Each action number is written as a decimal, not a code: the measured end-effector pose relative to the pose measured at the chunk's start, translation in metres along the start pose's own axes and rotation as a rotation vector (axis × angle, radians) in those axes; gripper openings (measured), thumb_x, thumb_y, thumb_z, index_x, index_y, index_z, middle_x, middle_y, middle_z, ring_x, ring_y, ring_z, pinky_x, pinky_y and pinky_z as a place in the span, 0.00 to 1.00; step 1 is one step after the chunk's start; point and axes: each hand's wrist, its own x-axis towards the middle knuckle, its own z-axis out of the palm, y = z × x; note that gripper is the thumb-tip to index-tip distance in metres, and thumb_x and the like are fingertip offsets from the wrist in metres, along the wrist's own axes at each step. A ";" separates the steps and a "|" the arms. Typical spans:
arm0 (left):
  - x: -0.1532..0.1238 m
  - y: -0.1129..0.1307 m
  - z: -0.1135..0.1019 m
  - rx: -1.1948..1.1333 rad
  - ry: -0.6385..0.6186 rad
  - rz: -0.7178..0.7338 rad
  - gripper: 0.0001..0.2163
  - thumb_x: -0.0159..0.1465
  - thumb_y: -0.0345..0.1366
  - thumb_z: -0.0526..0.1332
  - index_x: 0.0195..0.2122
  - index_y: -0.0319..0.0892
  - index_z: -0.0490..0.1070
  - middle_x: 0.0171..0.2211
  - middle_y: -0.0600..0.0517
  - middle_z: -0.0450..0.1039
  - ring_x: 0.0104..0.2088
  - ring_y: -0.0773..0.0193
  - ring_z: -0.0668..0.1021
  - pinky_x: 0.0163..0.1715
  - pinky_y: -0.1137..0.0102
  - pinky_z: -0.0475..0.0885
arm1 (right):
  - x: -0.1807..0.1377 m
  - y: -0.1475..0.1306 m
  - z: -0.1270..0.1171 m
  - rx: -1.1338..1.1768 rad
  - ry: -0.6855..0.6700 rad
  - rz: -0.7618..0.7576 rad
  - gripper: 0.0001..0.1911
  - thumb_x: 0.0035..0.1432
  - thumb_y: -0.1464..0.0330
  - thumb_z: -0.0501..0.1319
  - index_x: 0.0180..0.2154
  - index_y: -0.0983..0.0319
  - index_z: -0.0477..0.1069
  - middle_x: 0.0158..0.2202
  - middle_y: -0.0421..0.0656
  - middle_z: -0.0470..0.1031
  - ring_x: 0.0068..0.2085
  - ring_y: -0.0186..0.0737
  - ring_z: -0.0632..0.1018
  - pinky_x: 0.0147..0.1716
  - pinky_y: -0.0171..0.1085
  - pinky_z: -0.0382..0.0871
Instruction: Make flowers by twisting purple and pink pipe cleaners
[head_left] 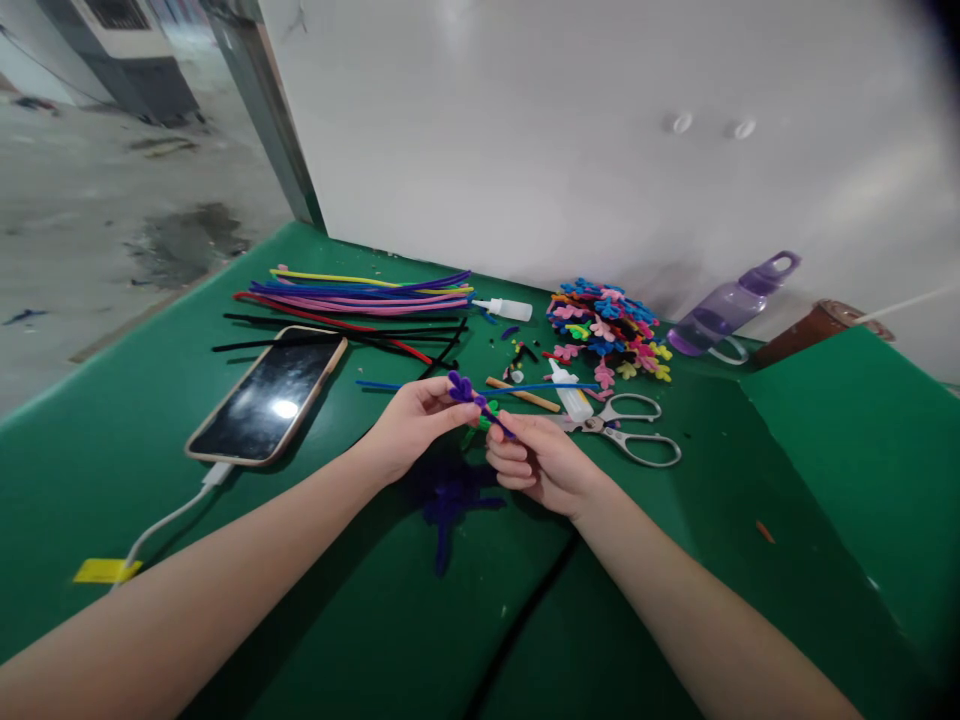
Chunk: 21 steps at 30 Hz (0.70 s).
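Observation:
Between my hands is a purple pipe cleaner (463,389) bent into small loops at one end. My left hand (409,425) pinches the looped end with thumb and fingers. My right hand (541,462) is closed on its straighter tail. Just behind the fingers, a green pipe cleaner piece (487,414) shows in part. A blue pipe cleaner (540,386) lies across the table beyond my hands. Scissors (600,425) rest right of my right hand, blades partly hidden, beside a small white glue bottle (570,390). Below my hands lies a dark purple pipe cleaner shape (442,505).
A phone (270,395) on a charging cable lies left. Behind it are loose pipe cleaners (367,295) and a second glue bottle (510,309). A pile of colourful pipe cleaner flowers (604,325), a purple water bottle (724,305) and a brown cup (802,330) stand back right.

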 end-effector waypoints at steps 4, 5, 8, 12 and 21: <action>0.000 -0.001 0.000 0.006 0.018 -0.017 0.08 0.52 0.37 0.67 0.30 0.38 0.74 0.29 0.52 0.75 0.28 0.68 0.74 0.35 0.71 0.69 | 0.001 0.000 -0.001 -0.006 0.032 -0.020 0.12 0.58 0.62 0.57 0.29 0.65 0.65 0.18 0.32 0.54 0.18 0.22 0.57 0.15 0.24 0.46; 0.000 -0.001 0.001 0.013 0.031 -0.016 0.09 0.52 0.37 0.66 0.30 0.38 0.74 0.29 0.51 0.75 0.28 0.67 0.74 0.35 0.71 0.69 | 0.001 0.000 -0.001 -0.013 0.041 -0.021 0.12 0.58 0.62 0.58 0.29 0.65 0.65 0.18 0.32 0.55 0.18 0.22 0.58 0.14 0.24 0.47; 0.000 -0.001 0.002 0.022 0.075 -0.002 0.09 0.53 0.38 0.66 0.30 0.38 0.73 0.28 0.52 0.74 0.27 0.69 0.72 0.34 0.72 0.68 | 0.002 0.002 -0.002 -0.065 0.105 -0.041 0.12 0.55 0.62 0.61 0.29 0.65 0.66 0.19 0.33 0.59 0.18 0.22 0.62 0.14 0.24 0.52; -0.001 0.001 0.004 0.080 0.119 0.019 0.08 0.54 0.38 0.65 0.27 0.38 0.70 0.22 0.56 0.69 0.24 0.71 0.70 0.31 0.74 0.65 | 0.006 0.006 -0.004 -0.248 0.233 -0.123 0.14 0.52 0.59 0.62 0.29 0.65 0.69 0.20 0.36 0.67 0.20 0.26 0.69 0.17 0.26 0.62; -0.002 0.002 0.005 0.217 0.159 0.014 0.10 0.55 0.41 0.63 0.26 0.39 0.67 0.19 0.57 0.65 0.23 0.69 0.69 0.28 0.73 0.63 | 0.005 0.013 -0.005 -1.022 0.444 -0.456 0.13 0.57 0.58 0.56 0.29 0.61 0.69 0.23 0.41 0.72 0.25 0.36 0.74 0.26 0.36 0.69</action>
